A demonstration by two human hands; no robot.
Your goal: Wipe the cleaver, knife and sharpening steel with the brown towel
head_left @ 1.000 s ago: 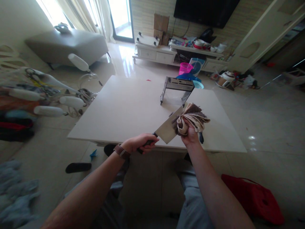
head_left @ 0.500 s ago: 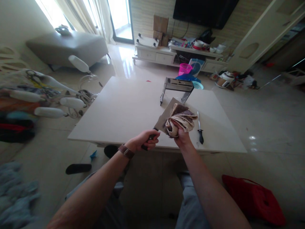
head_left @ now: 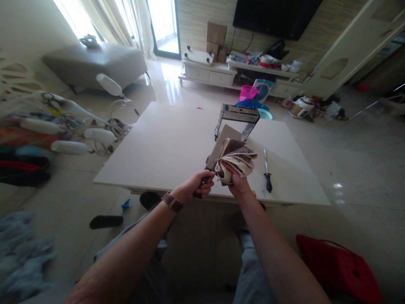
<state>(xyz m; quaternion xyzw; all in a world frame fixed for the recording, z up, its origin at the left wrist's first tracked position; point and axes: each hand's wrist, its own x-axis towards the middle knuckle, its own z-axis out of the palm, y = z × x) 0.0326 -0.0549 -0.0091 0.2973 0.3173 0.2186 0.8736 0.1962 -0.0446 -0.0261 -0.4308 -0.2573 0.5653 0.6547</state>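
Near the front edge of the white table [head_left: 164, 143], my left hand [head_left: 199, 185] is closed around the black handle of a cleaver [head_left: 218, 147]. Its broad grey blade points up and away to the right. My right hand [head_left: 238, 183] grips a folded brown and beige cloth [head_left: 237, 158], which lies against the blade and hides part of it. Some cloth also shows at the blade's left edge. To the right, a honing steel [head_left: 267, 173] with a black handle lies on the table. Behind the blade stands a knife block [head_left: 239, 114] with a slotted top and clear sides.
A small red scrap [head_left: 199, 108] lies toward the table's far edge. Pink [head_left: 247, 92] and light-blue baskets stand beyond it. White-padded racks [head_left: 101, 135] are at the left. On the floor are a red bag [head_left: 341, 266] at right and a black slipper [head_left: 106, 222] at left.
The cloth has shifted slightly left and down along the blade toward the handle. The cleaver stands a little more upright. The whole view has moved slightly.
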